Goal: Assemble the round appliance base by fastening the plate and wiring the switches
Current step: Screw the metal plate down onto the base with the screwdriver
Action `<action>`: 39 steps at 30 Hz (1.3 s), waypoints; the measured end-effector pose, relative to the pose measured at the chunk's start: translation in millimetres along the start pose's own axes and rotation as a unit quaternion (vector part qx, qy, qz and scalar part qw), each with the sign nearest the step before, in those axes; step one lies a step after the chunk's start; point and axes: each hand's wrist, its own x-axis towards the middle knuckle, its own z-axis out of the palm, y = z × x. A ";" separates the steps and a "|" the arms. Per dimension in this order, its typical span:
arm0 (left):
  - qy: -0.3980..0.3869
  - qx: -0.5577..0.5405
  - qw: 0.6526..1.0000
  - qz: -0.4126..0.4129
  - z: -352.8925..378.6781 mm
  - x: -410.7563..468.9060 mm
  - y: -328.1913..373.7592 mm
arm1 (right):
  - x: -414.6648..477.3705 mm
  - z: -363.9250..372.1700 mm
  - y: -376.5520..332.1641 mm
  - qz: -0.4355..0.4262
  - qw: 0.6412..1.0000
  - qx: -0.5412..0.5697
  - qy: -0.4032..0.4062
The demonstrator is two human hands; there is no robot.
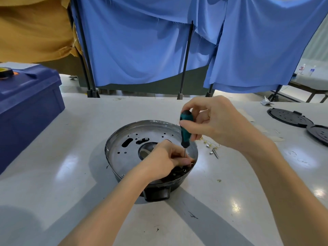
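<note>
Blue cloth hangs behind a white table (71, 174). At far left sits a blue box (26, 107). In the centre the round base (135, 123) lies open side up, with the metal plate (124, 148) seated inside it. My left hand (165, 157) reaches into the base's right side, fingers pinched tight at the tip of the screwdriver (184, 128); any screw beneath is hidden. It stands nearly upright, its green handle wrapped in my right hand (218, 121). I judge the plate stiff, thin and sharp-edged, and the base light enough to turn under torque, so it wants steadying at the rim. Loose fasteners (213, 150) lie just beside the base; 2 black covers (287, 118) sit far right.
</note>
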 end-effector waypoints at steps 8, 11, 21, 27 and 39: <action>-0.003 -0.016 1.000 -0.027 1.1 -1.6 3.1 | -0.9 13.9 4.3 -0.014 0.984 -0.137 0.111; 0.001 -0.003 0.999 -0.037 2.5 0.0 3.3 | -4.7 28.0 4.5 0.024 0.963 -0.201 0.178; 0.007 0.019 0.998 -0.061 1.5 4.7 1.9 | -7.1 6.5 0.0 0.023 0.987 -0.157 0.035; 0.001 -0.008 0.998 -0.064 1.4 4.7 -1.0 | -6.7 12.8 6.8 0.026 0.973 -0.210 0.090; -0.002 0.002 0.998 -0.064 2.1 1.0 3.0 | -16.7 41.3 -9.3 0.123 0.905 -0.342 0.223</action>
